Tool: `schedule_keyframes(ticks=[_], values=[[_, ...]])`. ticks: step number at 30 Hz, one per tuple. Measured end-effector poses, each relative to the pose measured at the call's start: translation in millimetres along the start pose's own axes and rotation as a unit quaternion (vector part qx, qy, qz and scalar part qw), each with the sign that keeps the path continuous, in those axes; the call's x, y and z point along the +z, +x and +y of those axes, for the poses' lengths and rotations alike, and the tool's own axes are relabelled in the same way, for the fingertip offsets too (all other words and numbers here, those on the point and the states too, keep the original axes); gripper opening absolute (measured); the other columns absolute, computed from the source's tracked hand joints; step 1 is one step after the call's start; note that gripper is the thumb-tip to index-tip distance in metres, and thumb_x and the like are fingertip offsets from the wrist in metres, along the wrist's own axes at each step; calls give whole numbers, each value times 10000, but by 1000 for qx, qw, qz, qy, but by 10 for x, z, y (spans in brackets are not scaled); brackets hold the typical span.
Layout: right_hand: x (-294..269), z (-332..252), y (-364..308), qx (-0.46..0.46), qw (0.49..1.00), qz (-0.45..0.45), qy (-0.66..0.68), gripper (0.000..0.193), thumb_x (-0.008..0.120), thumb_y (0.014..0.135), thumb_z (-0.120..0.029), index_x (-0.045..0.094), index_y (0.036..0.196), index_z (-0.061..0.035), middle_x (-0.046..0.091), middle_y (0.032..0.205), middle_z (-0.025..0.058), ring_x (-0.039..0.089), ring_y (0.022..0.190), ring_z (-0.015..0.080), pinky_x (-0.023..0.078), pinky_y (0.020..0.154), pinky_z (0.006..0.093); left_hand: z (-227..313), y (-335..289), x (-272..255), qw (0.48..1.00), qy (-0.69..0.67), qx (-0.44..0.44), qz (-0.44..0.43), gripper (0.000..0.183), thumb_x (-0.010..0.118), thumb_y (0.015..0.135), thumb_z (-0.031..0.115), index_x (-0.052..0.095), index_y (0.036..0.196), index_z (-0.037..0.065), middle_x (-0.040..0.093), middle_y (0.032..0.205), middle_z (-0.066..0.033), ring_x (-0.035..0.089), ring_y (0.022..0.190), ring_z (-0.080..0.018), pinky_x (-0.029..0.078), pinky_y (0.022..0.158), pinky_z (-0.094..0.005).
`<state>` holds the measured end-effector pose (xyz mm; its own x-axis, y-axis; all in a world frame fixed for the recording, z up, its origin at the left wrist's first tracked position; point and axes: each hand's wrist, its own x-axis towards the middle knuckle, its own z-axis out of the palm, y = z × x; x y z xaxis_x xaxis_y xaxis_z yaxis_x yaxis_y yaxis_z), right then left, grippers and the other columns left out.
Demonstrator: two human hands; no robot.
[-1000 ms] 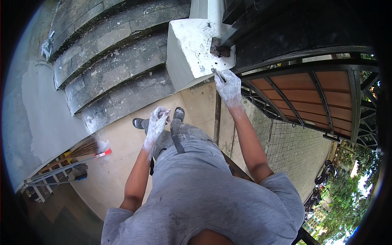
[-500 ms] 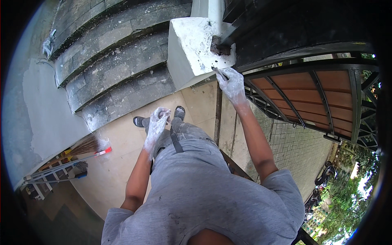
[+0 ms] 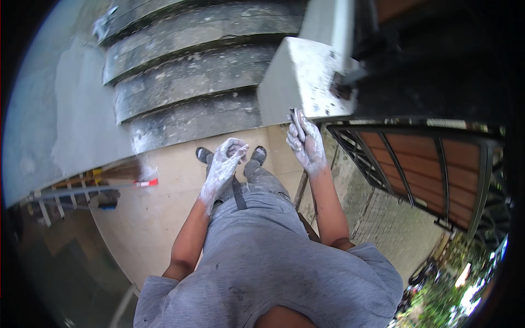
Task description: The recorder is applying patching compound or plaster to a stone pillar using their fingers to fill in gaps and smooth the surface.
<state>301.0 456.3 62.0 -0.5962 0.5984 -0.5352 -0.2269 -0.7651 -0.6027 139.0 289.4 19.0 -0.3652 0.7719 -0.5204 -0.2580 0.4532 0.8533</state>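
Steps [image 3: 186,82], dark and weathered, ran up at left. Left hand [image 3: 225,161], white-coated, hung above the legs, fingers curled toward thumb; couldn't tell if it pinched anything. Thin dark tool [image 3: 292,115] was pinched in the white-coated right hand [image 3: 307,141], near the speckled white masonry block [image 3: 314,79]; contact unclear. My read: step in hand was holding the tool ready; next move called for a firm pinch and clearance from the block's edge.

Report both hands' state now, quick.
Left hand: fingers curled in; whether it is fully closed or holding anything cannot be told.
Right hand: closed on a small, thin, dark-tipped tool.
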Motion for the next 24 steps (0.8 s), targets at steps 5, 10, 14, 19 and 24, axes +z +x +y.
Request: schedule_keyframes(ticks=[5,10,14,19,24], values=[[861,857,322,139,985,-105,-22,334,434,1006,-367,550,938,-62,405,526,-16,326,384,87,268,372,225,144,-220,-610,989,-119,91,14,446,639,910,184,488,1300,32,638,1047,-64,600,958,-115,468,799,-240],[1726,2042,645,250,952,-135,-111,396,402,1008,-396,564,833,-80,367,495,-25,313,367,100,266,355,263,-464,-251,-1510,976,-184,50,105,412,612,924,123,485,1298,11,598,1123,-52,563,1005,-102,460,837,-237],[2243,3078,1159,184,844,-212,-456,535,369,999,-487,593,793,-47,543,558,32,455,402,107,325,387,250,-1011,-377,-2496,920,-323,84,204,216,607,924,106,549,1102,-2,599,930,-31,575,812,-91,487,702,-236],[2166,4871,2147,20,749,-212,-627,514,439,983,-460,619,790,-19,608,611,80,537,479,123,435,494,292,-3040,-208,-3790,776,-550,91,296,138,527,969,134,565,1065,41,590,912,-12,596,822,-103,497,739,-243],[1648,6619,3555,-34,627,-167,-760,407,572,910,-421,647,889,-21,664,722,153,641,653,312,505,652,406,-4085,-424,-4245,723,-673,-18,155,324,495,970,300,531,1179,55,594,1012,-50,574,959,-183,457,893,-346]])
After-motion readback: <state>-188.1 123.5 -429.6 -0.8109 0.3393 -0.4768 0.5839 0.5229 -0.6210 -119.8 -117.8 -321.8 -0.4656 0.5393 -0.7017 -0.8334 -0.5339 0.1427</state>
